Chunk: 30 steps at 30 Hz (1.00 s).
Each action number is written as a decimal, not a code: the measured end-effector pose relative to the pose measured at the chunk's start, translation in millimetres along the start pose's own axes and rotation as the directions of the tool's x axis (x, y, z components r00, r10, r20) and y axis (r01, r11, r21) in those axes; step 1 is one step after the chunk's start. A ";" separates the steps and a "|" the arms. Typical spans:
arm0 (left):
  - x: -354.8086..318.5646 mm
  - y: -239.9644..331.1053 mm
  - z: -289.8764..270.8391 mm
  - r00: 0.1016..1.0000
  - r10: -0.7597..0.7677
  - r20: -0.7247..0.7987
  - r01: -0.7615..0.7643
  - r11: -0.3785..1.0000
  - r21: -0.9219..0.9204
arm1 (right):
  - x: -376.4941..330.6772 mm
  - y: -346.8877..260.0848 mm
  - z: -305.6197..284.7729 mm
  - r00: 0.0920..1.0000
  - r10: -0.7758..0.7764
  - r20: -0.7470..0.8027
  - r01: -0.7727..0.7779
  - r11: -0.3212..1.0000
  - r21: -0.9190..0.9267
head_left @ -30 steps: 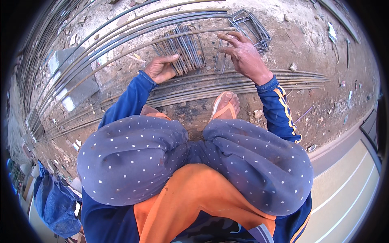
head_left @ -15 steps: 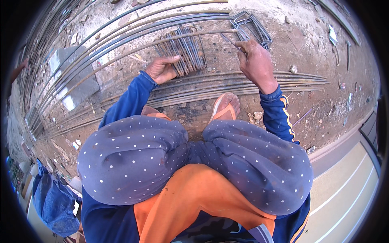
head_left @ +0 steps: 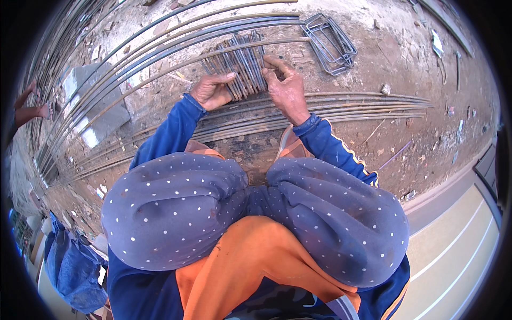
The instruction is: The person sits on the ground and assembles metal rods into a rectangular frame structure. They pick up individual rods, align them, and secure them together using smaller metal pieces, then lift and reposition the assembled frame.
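Note:
A tight row of rusty rebar stirrups (head_left: pixel 242 61) stands on the ground in front of me, beneath the end of a long bar. My left hand (head_left: pixel 212 92) is closed on its near left side, thumb lying across the stirrups. At the row's right edge, my right hand (head_left: pixel 287 88) has its thumb and forefinger bent around the outermost stirrup; the fingertips are partly hidden. Farther right, a few loose rectangular stirrups (head_left: pixel 333 45) lie overlapping on the dirt, apart from both hands.
Long steel bars (head_left: pixel 160 40) curve across the left and far side. More bars (head_left: pixel 362 106) run between my feet and the stirrups. A grey block (head_left: pixel 98 101) sits under the bars at left. Another person's limbs (head_left: pixel 29 109) show at the left rim. A tiled ledge (head_left: pixel 453 240) is lower right.
My right hand has moved left from the loose stirrups to the row's right edge. The thin rod seen in it before no longer shows apart. My left hand stays put. The other person's limbs come farther in.

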State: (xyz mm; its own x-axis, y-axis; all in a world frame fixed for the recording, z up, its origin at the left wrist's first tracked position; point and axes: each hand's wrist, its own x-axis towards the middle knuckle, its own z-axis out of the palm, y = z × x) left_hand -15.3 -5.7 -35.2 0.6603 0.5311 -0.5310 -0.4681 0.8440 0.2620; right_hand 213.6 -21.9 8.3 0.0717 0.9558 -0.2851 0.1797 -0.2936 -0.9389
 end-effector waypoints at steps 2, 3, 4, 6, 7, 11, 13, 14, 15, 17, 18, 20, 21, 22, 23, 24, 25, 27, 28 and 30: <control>-0.6 0.8 6.3 1.000 0.001 0.012 -0.001 1.000 0.022 | 0.4 2.5 -2.8 0.997 -0.077 0.011 0.078 0.994 -0.082; -1.0 0.4 5.6 1.000 0.005 0.009 -0.005 1.000 0.018 | 1.5 3.2 -3.8 0.997 -0.072 0.019 0.074 0.992 -0.106; -1.0 -0.2 4.5 1.000 0.009 0.007 -0.009 1.000 0.015 | 3.5 4.5 -4.7 0.997 -0.067 0.027 0.070 0.989 -0.130; -0.4 -0.3 3.0 1.000 0.006 0.013 -0.006 1.000 0.013 | 4.7 4.5 -6.9 0.996 -0.072 0.050 0.080 0.983 -0.168; -0.1 0.1 1.9 1.000 -0.001 0.020 0.000 1.000 0.014 | 5.4 2.4 -8.3 0.994 -0.083 0.066 0.093 0.979 -0.182; -0.6 0.5 0.6 1.000 0.002 0.026 -0.003 1.000 0.012 | 4.0 -3.3 -12.4 0.986 -0.140 0.086 0.158 0.953 -0.259; 1.3 1.2 1.1 1.000 -0.004 0.025 0.004 1.000 0.009 | 2.5 1.4 -12.4 0.986 -0.151 0.071 0.164 0.959 -0.231; 2.3 1.8 0.9 1.000 -0.007 0.025 0.007 1.000 0.008 | 1.8 3.0 -12.7 0.986 -0.156 0.064 0.167 0.962 -0.218; 2.9 2.2 -0.6 1.000 -0.011 0.023 0.011 1.000 0.005 | 1.8 2.5 -13.4 0.982 -0.175 0.071 0.187 0.955 -0.231; 4.2 2.3 -3.3 1.000 -0.018 0.020 0.018 1.000 0.000 | 2.1 -0.2 -15.5 0.973 -0.213 0.087 0.228 0.939 -0.257; 4.7 2.0 -2.6 1.000 -0.010 0.019 0.010 1.000 -0.001 | 2.0 -1.7 -15.8 0.976 -0.196 0.096 0.215 0.939 -0.267; 5.3 1.2 -0.9 1.000 0.006 0.016 -0.006 1.000 -0.004 | 1.3 -4.6 -15.9 0.980 -0.161 0.115 0.188 0.939 -0.287; 5.1 1.3 -0.9 1.000 0.003 0.021 -0.003 1.000 -0.010 | 1.1 -4.9 -16.2 0.981 -0.152 0.117 0.179 0.944 -0.278; 4.7 1.6 -1.2 1.000 0.000 0.025 0.000 1.000 -0.016 | 0.9 -5.1 -16.7 0.983 -0.142 0.119 0.170 0.948 -0.269; 4.3 1.8 -1.5 1.000 -0.002 0.029 0.003 1.000 -0.021 | 0.9 -5.3 -17.2 0.984 -0.133 0.121 0.161 0.952 -0.260; 3.8 2.1 -2.0 1.000 -0.007 0.028 0.008 1.000 -0.030 | 2.0 -5.8 -19.0 0.985 -0.112 0.135 0.142 0.962 -0.235; 3.1 2.4 -2.5 1.000 -0.012 0.025 0.013 0.999 -0.039 | 4.3 -6.0 -23.0 0.985 -0.091 0.149 0.122 0.970 -0.209; 4.1 2.4 -2.7 0.999 -0.030 0.042 0.034 0.996 -0.080 | 11.4 -0.9 -36.3 0.986 -0.106 0.132 0.133 0.968 -0.214; 3.6 3.7 -1.7 0.997 -0.040 0.058 0.046 0.993 -0.110 | 18.5 4.4 -46.1 0.984 -0.144 0.104 0.166 0.956 -0.241; 3.8 4.7 0.8 0.995 -0.048 0.083 0.059 0.988 -0.139 | 34.5 10.0 -73.1 0.986 -0.166 -0.018 0.152 0.937 -0.314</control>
State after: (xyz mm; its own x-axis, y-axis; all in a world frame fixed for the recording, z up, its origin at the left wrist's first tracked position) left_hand -14.5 0.3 -35.4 0.7284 0.4943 -0.4744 -0.5053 0.8552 0.1152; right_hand 289.7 7.0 3.2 0.0583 0.9908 -0.1217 0.4875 -0.1347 -0.8627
